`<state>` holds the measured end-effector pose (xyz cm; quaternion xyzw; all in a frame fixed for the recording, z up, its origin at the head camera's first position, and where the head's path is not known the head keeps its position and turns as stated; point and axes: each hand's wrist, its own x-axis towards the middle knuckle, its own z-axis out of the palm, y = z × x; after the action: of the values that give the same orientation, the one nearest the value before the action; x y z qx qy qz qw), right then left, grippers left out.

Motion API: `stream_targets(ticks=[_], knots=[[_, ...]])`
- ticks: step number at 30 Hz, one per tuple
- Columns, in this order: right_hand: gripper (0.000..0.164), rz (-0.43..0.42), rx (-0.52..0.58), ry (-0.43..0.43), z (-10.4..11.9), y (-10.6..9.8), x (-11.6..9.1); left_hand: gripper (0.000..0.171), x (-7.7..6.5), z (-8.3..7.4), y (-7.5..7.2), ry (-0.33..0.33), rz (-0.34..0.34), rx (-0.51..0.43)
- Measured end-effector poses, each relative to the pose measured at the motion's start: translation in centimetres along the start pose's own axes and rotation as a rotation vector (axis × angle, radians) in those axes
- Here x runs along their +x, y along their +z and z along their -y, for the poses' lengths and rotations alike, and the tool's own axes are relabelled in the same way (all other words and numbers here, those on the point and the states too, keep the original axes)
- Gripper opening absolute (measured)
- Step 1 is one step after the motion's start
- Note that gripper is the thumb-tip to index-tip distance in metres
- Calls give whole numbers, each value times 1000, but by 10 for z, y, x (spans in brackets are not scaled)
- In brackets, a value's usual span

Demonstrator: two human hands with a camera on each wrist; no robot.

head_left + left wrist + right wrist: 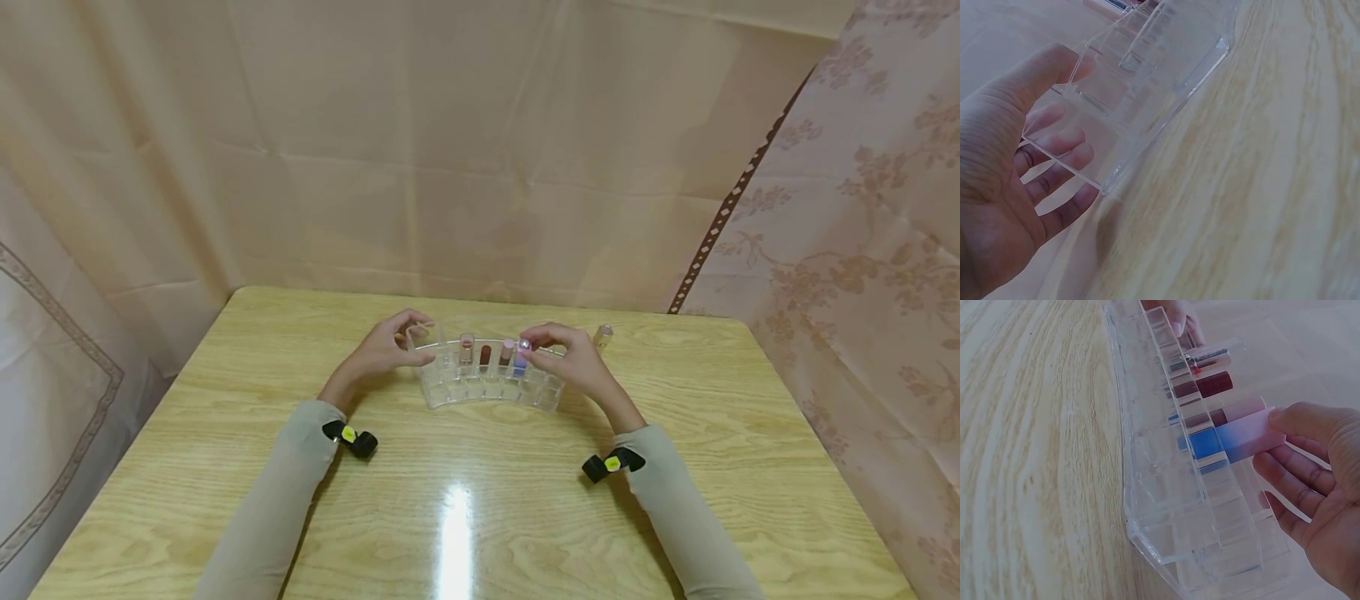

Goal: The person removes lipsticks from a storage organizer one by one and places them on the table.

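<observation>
A clear, curved, stepped lipstick organizer point(495, 390) stands on the table. My left hand point(386, 343) holds its left end, thumb on one side and fingers on the other, as the left wrist view shows. With thumb and fingers, my right hand point(573, 354) pinches the top of a pink-and-blue lipstick point(1244, 436), whose blue lower end sits in a back-row slot. Beside it in that row are a pink-and-brown lipstick point(506, 352), a dark red lipstick point(1216, 385) and a clear-cased lipstick point(467, 350).
A small clear-and-gold tube point(604, 335) stands on the wooden table point(375, 517), behind and to the right of my right hand. A beige curtain point(465, 167) hangs along the far table edge, with a floral cloth point(862, 217) on the right.
</observation>
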<state>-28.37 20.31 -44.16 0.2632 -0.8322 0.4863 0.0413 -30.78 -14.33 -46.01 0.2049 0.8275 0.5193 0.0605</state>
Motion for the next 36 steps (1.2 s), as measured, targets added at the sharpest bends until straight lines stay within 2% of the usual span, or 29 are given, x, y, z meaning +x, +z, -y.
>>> stream_targets(ticks=[3, 4, 9, 15, 29, 36], knots=[[24, 1, -6, -4, 0, 2, 0, 58, 5, 18, 1, -6, -6, 9], [24, 1, -7, -8, 0, 3, 1, 57, 5, 19, 1, -8, -5, 14], [23, 10, -17, -23, 3, 1, 1, 56, 4, 18, 0, -10, 4, 25], [22, 5, -28, 4, 6, -3, 1, 56, 4, 17, 2, 4, 9, 6], [24, -7, -26, -20, 12, -11, 4, 57, 0, 15, 1, -10, -11, 23], [26, -7, -59, 21, 16, -13, 7, 59, 1, 15, -2, 5, -8, 17]])
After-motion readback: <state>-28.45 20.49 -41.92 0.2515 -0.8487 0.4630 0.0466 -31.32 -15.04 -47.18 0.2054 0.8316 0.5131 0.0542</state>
